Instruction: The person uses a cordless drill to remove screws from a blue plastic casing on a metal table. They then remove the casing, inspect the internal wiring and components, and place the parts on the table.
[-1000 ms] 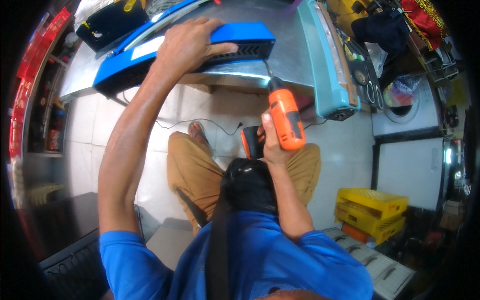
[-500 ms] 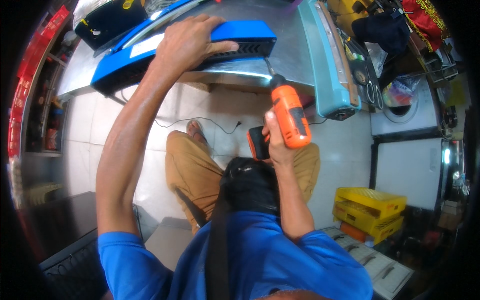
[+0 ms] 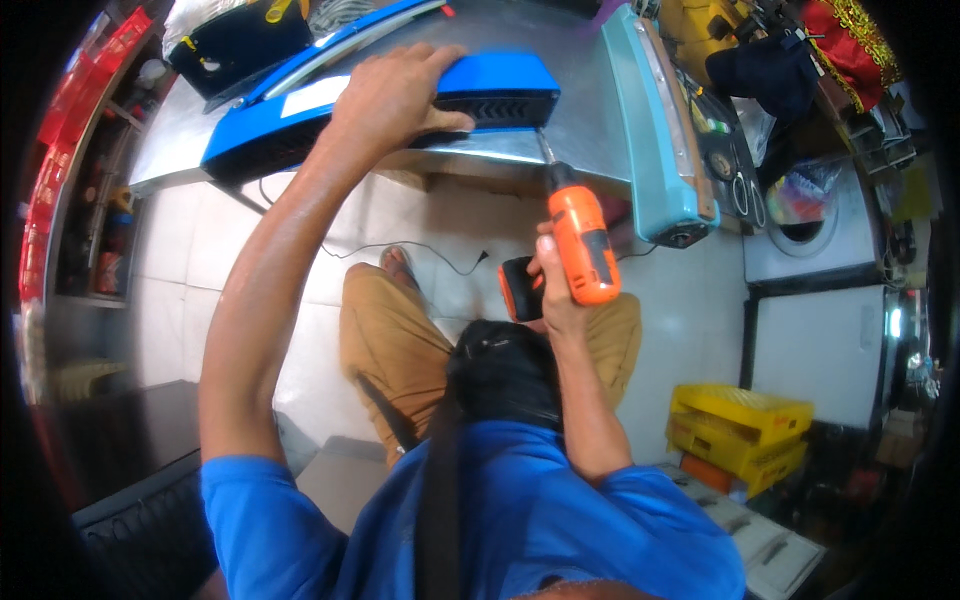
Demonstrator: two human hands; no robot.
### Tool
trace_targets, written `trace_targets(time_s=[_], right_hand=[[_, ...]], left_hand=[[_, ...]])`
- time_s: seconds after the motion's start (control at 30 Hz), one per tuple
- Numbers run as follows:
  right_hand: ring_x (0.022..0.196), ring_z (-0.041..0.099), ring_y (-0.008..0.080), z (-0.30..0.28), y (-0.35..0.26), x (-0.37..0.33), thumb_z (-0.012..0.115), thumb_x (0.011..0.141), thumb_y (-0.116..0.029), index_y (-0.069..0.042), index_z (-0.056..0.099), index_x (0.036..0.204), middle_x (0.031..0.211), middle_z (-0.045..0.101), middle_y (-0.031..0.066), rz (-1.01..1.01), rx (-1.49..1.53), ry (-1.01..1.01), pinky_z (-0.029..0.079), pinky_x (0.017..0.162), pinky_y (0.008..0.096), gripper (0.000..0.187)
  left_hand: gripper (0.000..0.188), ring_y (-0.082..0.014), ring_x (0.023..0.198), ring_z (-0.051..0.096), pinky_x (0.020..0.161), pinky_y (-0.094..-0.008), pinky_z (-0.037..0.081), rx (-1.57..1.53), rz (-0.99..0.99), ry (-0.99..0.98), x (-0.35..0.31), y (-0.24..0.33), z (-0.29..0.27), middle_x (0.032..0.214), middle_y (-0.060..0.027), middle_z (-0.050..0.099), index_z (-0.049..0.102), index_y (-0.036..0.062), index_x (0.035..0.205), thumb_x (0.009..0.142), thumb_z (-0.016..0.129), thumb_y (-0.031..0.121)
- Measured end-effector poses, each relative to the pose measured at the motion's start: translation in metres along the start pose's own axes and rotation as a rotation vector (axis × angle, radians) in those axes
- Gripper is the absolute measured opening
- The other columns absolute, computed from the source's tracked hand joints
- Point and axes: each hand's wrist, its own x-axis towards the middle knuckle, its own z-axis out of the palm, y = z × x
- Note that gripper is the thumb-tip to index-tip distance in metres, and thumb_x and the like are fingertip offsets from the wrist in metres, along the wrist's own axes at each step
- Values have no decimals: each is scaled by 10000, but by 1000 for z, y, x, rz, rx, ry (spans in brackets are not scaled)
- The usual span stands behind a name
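My left hand [image 3: 395,95] lies flat, fingers spread, pressing down on the long blue device [image 3: 380,110] at the near edge of the steel table [image 3: 570,110]. My right hand [image 3: 555,285] is clamped around the grip of the orange cordless screwdriver [image 3: 580,240], with its bit pointing up at the device's dark vented end, just right of my left hand; whether the tip touches, I cannot tell. A white rectangular label [image 3: 312,97] sits on the blue top, just left of my left hand. Right of the screwdriver, a pale teal bar-shaped machine [image 3: 655,140] hangs over the table edge. Below and to the right of my right hand, yellow crates [image 3: 740,425] are stacked on the floor. Far out left of my left arm, red packages [image 3: 45,180] line a shelf.
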Motion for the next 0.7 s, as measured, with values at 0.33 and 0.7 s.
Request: trace_targets(time_s=[0.33,0.7], right_hand=[[616,537,69,-5,-10,2,646,937,-169,-17,664,1096,756,600,7,-27,-101,8,417,526,226,221],[632,570,111,-4,-9,13,660,917,-202,3,609,1146,1004,664,83,-101,0,27,460,570,273,312]], left_hand=[[683,-321,1273,477,1107,-482,327,-27,-302,776,-99,-22,-23,1329,-120,561,584,119,1325,747,858,358],[546,-285,1225,552,939,-361,558,-687,-1083,932,-164,-61,23,1378,-205,455,459,-44,1413,952,654,173]])
